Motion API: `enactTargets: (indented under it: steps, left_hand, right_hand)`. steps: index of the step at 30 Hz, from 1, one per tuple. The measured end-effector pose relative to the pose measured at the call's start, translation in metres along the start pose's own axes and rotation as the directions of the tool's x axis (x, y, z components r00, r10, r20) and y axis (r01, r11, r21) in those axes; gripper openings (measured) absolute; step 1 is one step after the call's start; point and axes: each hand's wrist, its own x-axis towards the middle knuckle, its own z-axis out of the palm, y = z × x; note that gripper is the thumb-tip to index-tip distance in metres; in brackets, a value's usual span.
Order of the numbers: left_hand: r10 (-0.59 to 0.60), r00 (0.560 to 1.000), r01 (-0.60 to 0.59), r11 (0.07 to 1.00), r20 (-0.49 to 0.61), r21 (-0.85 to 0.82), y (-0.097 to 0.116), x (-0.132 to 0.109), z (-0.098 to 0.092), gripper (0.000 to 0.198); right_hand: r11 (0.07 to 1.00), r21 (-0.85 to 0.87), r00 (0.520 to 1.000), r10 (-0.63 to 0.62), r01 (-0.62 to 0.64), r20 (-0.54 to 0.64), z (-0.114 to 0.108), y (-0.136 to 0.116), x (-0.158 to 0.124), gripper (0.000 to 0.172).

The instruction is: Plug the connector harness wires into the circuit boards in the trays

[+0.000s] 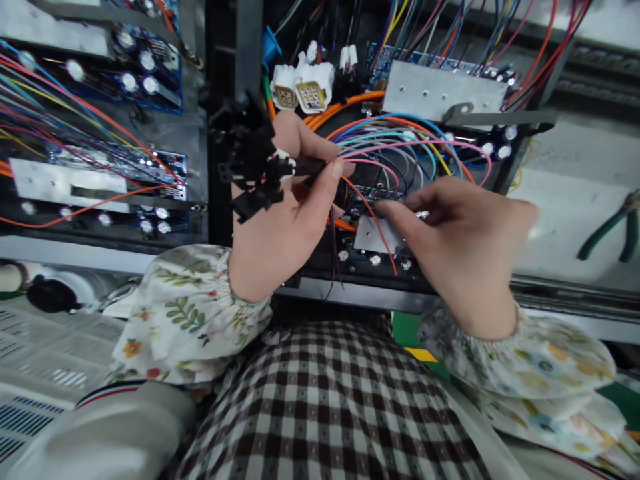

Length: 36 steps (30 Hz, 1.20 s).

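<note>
My left hand (287, 213) is closed around a wire harness (315, 167) in a black sleeve, and black connectors hang over its palm side. From between its thumb and fingers a fan of coloured wires (420, 137) curves right and back down to a circuit board (370, 193). One loose orange wire (373, 217) runs from the left thumb toward the front edge. My right hand (455, 233) has thumb and forefinger pinched together at the board's upper edge, near the wire ends. Whatever sits in that pinch is hidden.
Another board with a metal plate (445, 90) lies behind my hands, with white connectors (305, 87) to its left. More wired boards (100, 173) fill the left side. Green-handled pliers (613, 230) lie at right. A metal rail (350, 293) runs along the front.
</note>
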Motion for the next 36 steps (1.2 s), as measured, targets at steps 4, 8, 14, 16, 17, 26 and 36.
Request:
enactTargets:
  steps: [4, 8, 14, 16, 17, 26, 36]
  left_hand:
    - [-0.102, 0.994, 0.102, 0.995, 0.036, 0.009, 0.006, -0.001, -0.002, 0.013]
    - [-0.098, 0.995, 0.098, 0.995, 0.008, -0.029, 0.013, 0.003, -0.004, 0.006]
    - [-0.08, 0.994, 0.081, 0.997, 0.07, -0.01, 0.017, 0.008, -0.006, 0.01]
    - [-0.118, 0.99, 0.117, 0.993, 0.074, 0.024, 0.017, 0.008, -0.007, 0.011]
    - [-0.147, 0.986, 0.144, 0.989, 0.075, 0.042, 0.018, 0.008, -0.008, 0.011]
    - [-0.209, 0.973, 0.217, 0.972, 0.094, -0.088, 0.017, 0.004, -0.006, 0.001]
    - [-0.278, 0.954, 0.28, 0.96, 0.114, -0.008, 0.023, 0.005, -0.009, 0.007]
  right_hand:
    - [0.982, -0.052, 0.98, -0.177, 0.182, 0.091, -0.018, -0.004, -0.015, 0.014]
    - [0.998, 0.066, 0.994, -0.007, -0.001, 0.111, -0.033, 0.004, -0.021, 0.006]
    - [0.957, 0.272, 0.977, 0.149, -0.103, -0.154, -0.012, 0.017, -0.017, 0.008]
    - [0.975, 0.206, 0.987, 0.109, -0.083, -0.12, -0.003, 0.02, -0.015, 0.003]
    - [0.98, 0.186, 0.99, 0.094, -0.074, -0.103, 0.0, 0.022, -0.013, 0.002]
    - [0.994, 0.098, 0.998, 0.054, -0.053, -0.016, -0.002, 0.021, -0.005, 0.007]
    - [0.997, -0.002, 0.997, -0.077, 0.077, 0.001, -0.009, 0.017, -0.004, 0.012]
